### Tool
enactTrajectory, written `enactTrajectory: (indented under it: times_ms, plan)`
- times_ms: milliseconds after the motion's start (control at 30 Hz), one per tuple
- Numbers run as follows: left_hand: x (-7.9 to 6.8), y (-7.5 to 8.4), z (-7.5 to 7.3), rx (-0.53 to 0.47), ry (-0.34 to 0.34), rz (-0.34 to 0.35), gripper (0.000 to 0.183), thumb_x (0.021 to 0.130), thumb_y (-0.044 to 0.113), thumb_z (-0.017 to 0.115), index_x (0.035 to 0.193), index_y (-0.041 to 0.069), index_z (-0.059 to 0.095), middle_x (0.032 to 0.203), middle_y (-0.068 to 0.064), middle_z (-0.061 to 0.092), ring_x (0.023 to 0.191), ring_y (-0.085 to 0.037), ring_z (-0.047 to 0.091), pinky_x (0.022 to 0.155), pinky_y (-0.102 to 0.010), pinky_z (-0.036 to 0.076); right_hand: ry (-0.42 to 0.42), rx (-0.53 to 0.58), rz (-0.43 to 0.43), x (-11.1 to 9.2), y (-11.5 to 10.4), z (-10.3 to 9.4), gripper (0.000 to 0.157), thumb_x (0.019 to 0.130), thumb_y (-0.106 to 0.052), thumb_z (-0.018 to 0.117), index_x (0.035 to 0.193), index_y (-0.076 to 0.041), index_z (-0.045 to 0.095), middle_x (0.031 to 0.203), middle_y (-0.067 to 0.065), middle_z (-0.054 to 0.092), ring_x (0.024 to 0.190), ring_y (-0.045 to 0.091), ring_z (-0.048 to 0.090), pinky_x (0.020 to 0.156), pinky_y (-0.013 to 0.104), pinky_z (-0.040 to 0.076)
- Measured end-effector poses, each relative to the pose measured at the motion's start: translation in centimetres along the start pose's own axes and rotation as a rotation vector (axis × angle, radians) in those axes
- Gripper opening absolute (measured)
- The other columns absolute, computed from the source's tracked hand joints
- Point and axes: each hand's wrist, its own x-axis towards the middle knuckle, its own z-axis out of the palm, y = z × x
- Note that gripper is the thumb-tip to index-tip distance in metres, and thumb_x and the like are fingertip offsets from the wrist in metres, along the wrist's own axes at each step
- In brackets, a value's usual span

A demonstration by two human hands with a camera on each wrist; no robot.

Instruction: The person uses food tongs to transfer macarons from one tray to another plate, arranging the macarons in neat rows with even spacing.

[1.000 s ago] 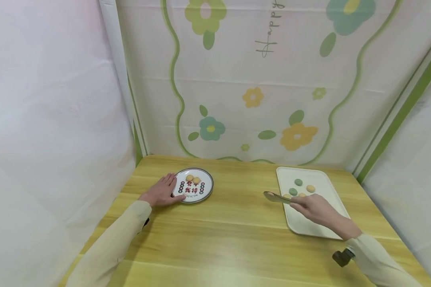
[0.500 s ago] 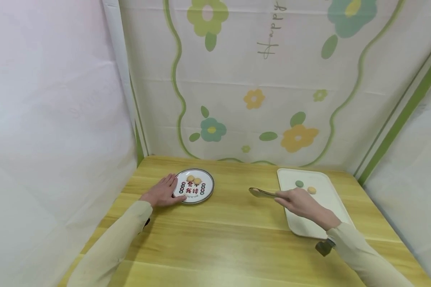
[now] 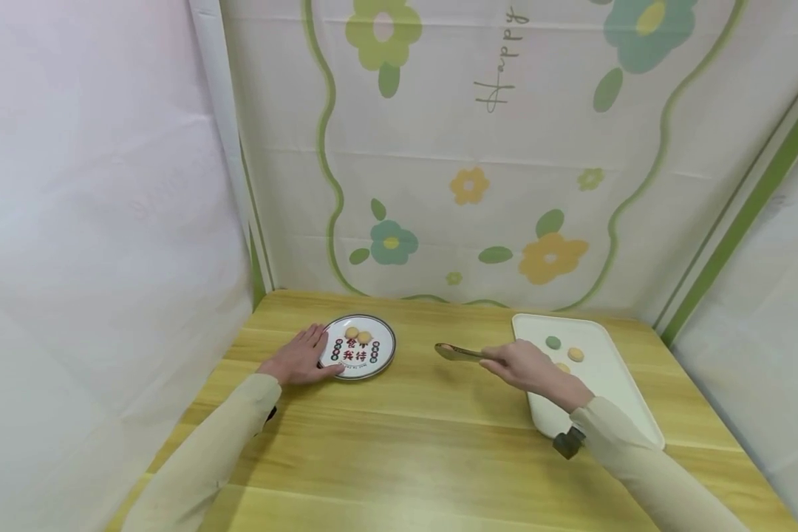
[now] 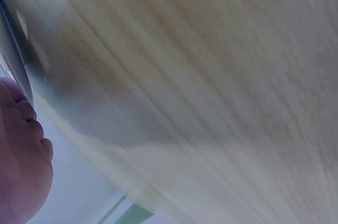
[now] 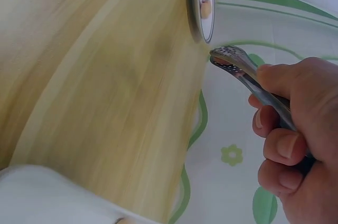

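Note:
My right hand [image 3: 528,367] grips metal tongs [image 5: 264,89] near their middle, held above the table between tray and plate. Pinched in the tongs' tip is a small orange-brown piece [image 5: 219,61], mostly hidden. My left hand [image 3: 299,356] rests on the left rim of a round white plate [image 3: 382,362] with red and black lettering, fingers extended. Two small round yellow cookies [image 3: 364,338] lie touching on that plate. On the white tray [image 3: 612,399] at right are a green cookie [image 3: 553,343] and a yellow one [image 3: 575,355]; my right hand partly hides another.
The wooden table [image 3: 399,443] carries both plate and tray near its back edge. A flower-printed cloth [image 3: 425,222] hangs behind it, and pale sheets stand at the left and right sides.
My right hand has moved left with the tongs, from over the tray toward the plate, uncovering part of the tray. My left hand stays on the plate's rim.

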Motion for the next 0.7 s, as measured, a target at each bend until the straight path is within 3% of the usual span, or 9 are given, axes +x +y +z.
enactTrajectory:
  times_ms: [300,700]
  plan:
    - [0.4,-0.3,0.4,0.023,0.0,0.001,0.107,0.08,0.079,0.026,0.145,-0.006,0.017,0.152,-0.024,0.01,0.141,-0.036,0.009,0.115,-0.046,0.011,-0.007,0.004,-0.029,1.9,-0.4,0.5,0.033,0.093,-0.022,0.057,0.064,-0.02,0.041,0.051,-0.015,0.023,0.042,-0.003,0.019,0.042,0.015,0.018]
    - [0.3,-0.3,0.3,0.01,0.006,0.003,0.106,0.081,0.078,0.027,0.145,-0.006,0.018,0.152,-0.024,0.01,0.141,-0.036,0.008,0.115,-0.046,0.011,-0.037,-0.01,-0.056,5.5,-1.8,1.7,0.023,0.092,-0.023,0.059,0.07,-0.02,0.052,0.05,-0.015,0.036,0.042,-0.001,0.028,0.041,0.017,0.023]
